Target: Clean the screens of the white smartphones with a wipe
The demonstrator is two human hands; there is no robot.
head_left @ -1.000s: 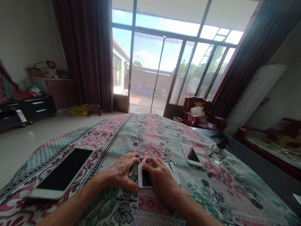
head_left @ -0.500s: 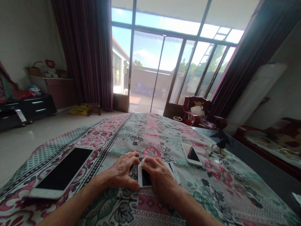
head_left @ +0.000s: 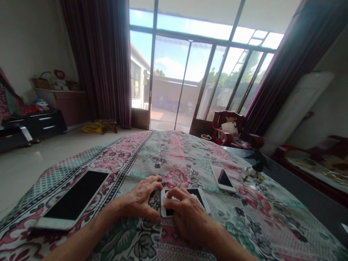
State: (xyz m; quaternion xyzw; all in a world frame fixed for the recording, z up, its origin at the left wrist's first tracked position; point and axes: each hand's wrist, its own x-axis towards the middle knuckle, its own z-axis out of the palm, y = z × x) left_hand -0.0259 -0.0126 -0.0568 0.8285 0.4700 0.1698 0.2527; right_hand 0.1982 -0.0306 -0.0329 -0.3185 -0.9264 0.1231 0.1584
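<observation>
A white smartphone [head_left: 164,211] with a dark screen lies flat on the patterned cloth, sideways in front of me. My right hand [head_left: 189,214] is over it, fingers bent and pressing a crumpled white tissue or cloth [head_left: 166,198] onto the screen; much of the phone and the wad is hidden beneath. My left hand [head_left: 143,199] rests at the phone's left end with thumb and fingers spread apart. Its fingertips are close to the phone's edge; whether they touch I cannot tell. No object shows in it.
A large white tablet-like device [head_left: 74,197] with a black screen lies at the left. Another white phone [head_left: 223,178] lies at the right, near a clear glass-like object [head_left: 251,176]. The flowered tablecloth [head_left: 146,148] covers the table. Beyond stand a wooden chair [head_left: 230,127] and glass doors.
My right hand has shifted slightly with the white wad, uncovering more of the phone's right part. My left hand stays at the left end, nearly unmoved.
</observation>
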